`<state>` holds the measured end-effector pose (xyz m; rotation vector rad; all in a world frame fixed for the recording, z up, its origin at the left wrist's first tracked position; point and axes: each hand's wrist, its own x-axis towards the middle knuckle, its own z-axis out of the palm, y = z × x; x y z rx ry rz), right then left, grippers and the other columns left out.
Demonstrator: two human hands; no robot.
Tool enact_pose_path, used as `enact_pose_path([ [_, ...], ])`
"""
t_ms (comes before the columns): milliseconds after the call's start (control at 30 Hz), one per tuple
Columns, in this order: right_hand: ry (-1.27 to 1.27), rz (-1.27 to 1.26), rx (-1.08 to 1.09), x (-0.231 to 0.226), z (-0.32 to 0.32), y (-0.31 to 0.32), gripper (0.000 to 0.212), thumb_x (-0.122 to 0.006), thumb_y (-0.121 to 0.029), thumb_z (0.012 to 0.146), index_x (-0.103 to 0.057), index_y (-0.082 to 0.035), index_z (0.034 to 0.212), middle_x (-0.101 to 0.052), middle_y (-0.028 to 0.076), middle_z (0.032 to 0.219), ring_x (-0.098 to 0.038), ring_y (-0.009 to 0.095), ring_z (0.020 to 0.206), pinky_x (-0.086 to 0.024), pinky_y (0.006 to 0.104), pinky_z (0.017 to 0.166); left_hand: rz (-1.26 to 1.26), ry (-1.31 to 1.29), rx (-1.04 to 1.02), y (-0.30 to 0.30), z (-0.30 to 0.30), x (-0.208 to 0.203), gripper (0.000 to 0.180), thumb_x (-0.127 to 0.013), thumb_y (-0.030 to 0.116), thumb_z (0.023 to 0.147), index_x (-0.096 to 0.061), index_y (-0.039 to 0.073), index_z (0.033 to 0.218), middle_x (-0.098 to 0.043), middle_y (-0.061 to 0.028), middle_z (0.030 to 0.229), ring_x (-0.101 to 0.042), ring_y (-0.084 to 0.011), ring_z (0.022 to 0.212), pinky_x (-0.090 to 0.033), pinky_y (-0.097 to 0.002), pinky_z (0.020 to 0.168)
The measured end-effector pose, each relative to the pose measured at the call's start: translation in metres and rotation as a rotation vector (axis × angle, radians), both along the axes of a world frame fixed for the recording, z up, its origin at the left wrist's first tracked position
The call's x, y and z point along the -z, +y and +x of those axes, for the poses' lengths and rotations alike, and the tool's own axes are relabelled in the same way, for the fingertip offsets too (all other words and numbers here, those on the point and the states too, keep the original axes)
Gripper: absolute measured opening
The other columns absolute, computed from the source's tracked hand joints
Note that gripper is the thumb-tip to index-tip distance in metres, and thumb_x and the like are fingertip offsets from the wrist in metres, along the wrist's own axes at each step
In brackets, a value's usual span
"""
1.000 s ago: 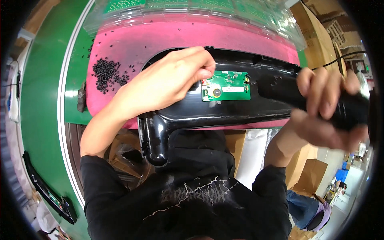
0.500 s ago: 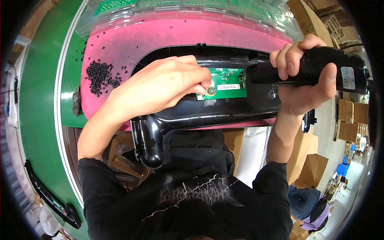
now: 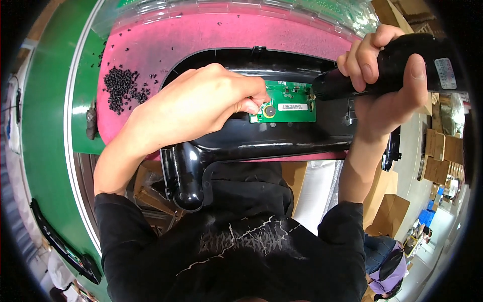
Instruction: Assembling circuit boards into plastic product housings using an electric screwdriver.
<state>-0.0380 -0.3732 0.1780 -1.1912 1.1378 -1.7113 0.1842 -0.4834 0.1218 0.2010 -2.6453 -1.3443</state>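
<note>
A green circuit board (image 3: 296,116) with a white label and a round buzzer lies inside a glossy black plastic housing (image 3: 282,138). My left hand (image 3: 201,103) is closed in a pinch at the board's left end, beside the buzzer. Whatever its fingertips hold is hidden. In my right hand (image 3: 390,75) is a black electric screwdriver (image 3: 422,60), held nearly level with its nose pointing left. That nose is at the board's right edge; whether they touch, I cannot tell.
A pink mat (image 3: 151,43) lies under the housing. Left on it is a pile of small black screws (image 3: 119,88). Clear plastic trays (image 3: 241,9) line the far edge. A long black part (image 3: 65,246) rests on the green table (image 3: 48,136). At right are cardboard boxes (image 3: 436,156) and another person (image 3: 387,267).
The screwdriver has risen slightly and tilted a little, with my right hand on it. My left hand still pinches at the board's left end. The view has shifted slightly.
</note>
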Motion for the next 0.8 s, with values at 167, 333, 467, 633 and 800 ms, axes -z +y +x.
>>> enact_pose_path([
  [167,-0.021,0.027,0.103,-0.001,0.010,-0.002,0.050,-0.049,-0.048,0.093,-0.056,-0.001,0.105,-0.046,0.002,0.065,-0.040,0.012,0.053,-0.038,0.0313,0.061,0.012,-0.038,0.008,-0.004,0.003,-0.003,0.010,-0.064,0.003,0.086,-0.058,-0.002,0.091,-0.071,-0.0160,0.103,-0.069,-0.0357,0.090,-0.055,-0.0397,0.073],
  [333,-0.086,-0.096,-0.036,-0.016,0.026,0.005,0.054,-0.055,-0.054,0.088,-0.054,-0.003,0.107,-0.050,0.000,0.068,-0.042,0.012,0.055,-0.036,0.0292,0.064,-0.041,0.033,-0.005,-0.003,0.017,-0.007,0.013,-0.065,0.008,0.087,-0.062,-0.001,0.095,-0.071,-0.0156,0.095,-0.069,-0.0348,0.086,-0.054,-0.0397,0.071],
  [467,-0.334,-0.287,-0.112,-0.045,0.058,0.017,0.051,-0.065,-0.052,0.081,-0.049,-0.008,0.101,-0.051,-0.004,0.068,-0.043,0.007,0.053,-0.034,0.0258,0.059,-0.073,0.232,-0.006,-0.001,0.021,-0.013,0.014,-0.067,0.008,0.086,-0.064,-0.001,0.096,-0.068,-0.0140,0.085,-0.067,-0.0338,0.078,-0.053,-0.0395,0.068],
  [633,-0.273,-0.316,-0.213,-0.052,0.070,0.013,0.052,-0.065,-0.052,0.079,-0.050,-0.007,0.101,-0.052,-0.003,0.068,-0.047,0.007,0.053,-0.036,0.0248,0.061,-0.066,0.420,-0.027,0.001,0.028,-0.016,0.014,-0.069,0.005,0.083,-0.063,-0.002,0.094,-0.066,-0.0146,0.083,-0.066,-0.0341,0.075,-0.053,-0.0389,0.066],
  [800,-0.271,-0.280,-0.167,-0.051,0.081,0.009,0.054,-0.063,-0.055,0.079,-0.051,-0.007,0.103,-0.051,-0.003,0.069,-0.046,0.008,0.055,-0.035,0.0256,0.062,-0.087,0.475,-0.063,0.003,0.031,-0.015,0.014,-0.069,0.003,0.082,-0.062,-0.002,0.093,-0.065,-0.0144,0.081,-0.065,-0.0336,0.074,-0.051,-0.0396,0.065],
])
